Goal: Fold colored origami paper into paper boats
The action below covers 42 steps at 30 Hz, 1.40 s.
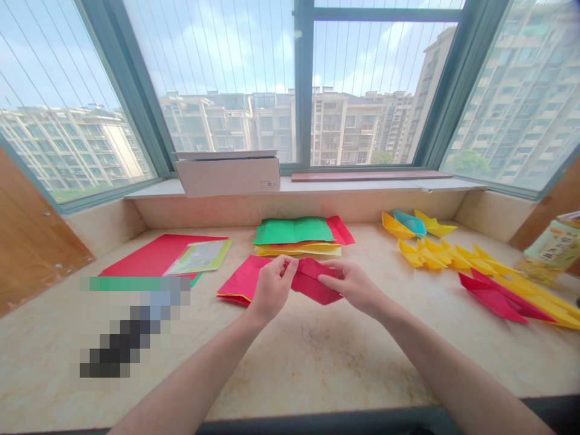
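Note:
A partly folded piece of red paper [316,284] is held just above the counter between both hands. My left hand [275,284] pinches its left upper edge. My right hand [348,284] grips the right side, with the thumb on the near face and the fingers behind. Left of it, partly covered by my left hand, lies a stack of red folded paper [240,279] with a yellow edge showing beneath. Behind the hands is a pile of creased sheets, with green paper [294,231] on top and red and yellow ones under it.
Yellow paper boats [446,254], a teal boat [410,223] and a red boat [502,296] stand at right, near a plastic jar [555,244]. Red sheets [149,251] and a clear packet [199,256] lie at left. A white box [229,175] rests on the sill. One patch is blurred out.

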Motion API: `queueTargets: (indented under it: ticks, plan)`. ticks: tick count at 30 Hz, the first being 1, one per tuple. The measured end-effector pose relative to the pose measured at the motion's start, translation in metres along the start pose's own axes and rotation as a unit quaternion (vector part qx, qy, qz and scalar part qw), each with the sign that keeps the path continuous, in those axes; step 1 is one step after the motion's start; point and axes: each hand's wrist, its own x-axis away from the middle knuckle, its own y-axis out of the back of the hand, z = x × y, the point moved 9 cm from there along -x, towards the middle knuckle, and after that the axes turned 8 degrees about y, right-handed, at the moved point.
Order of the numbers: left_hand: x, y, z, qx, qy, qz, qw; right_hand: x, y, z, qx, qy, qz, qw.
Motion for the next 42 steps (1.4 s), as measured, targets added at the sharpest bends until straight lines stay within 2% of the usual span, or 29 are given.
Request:
queueTargets:
  ticks: [4,7,12,15,20,27,32,34,37,42]
  plan:
    - [-0.001,0.001,0.004,0.024,0.017,0.0,1.0,-0.003,0.017,0.001,-0.002,0.011,-0.064,0.998]
    - [0.0,0.0,0.003,-0.027,0.001,-0.006,1.0,-0.004,0.025,0.004,0.042,0.037,-0.084,0.995]
    - [0.005,0.0,-0.011,-0.162,-0.104,-0.043,0.98,-0.003,0.026,0.007,0.129,0.062,-0.085,0.986]
    - [0.008,-0.003,-0.018,-0.201,-0.154,-0.038,0.967,-0.002,0.023,0.007,0.151,0.068,-0.074,0.983]
    - [0.008,-0.011,-0.008,-0.209,-0.1,0.023,0.973,-0.001,0.015,0.005,0.152,0.057,-0.038,0.986]
    - [0.005,-0.013,0.0,-0.093,-0.02,0.048,0.994,0.0,0.034,0.013,0.071,0.088,-0.141,0.984]
    - [0.007,-0.023,0.005,-0.095,-0.026,0.093,0.991,0.004,0.04,0.024,0.072,0.142,-0.184,0.97]
    - [0.011,-0.027,0.002,-0.104,-0.047,0.106,0.988,0.006,0.038,0.029,0.102,0.163,-0.182,0.964]
    - [0.017,-0.032,-0.006,-0.108,-0.081,0.121,0.984,0.008,0.028,0.034,0.149,0.184,-0.147,0.96]
    - [0.022,-0.029,-0.019,-0.092,-0.118,0.103,0.983,0.013,0.012,0.043,0.188,0.235,-0.099,0.948]
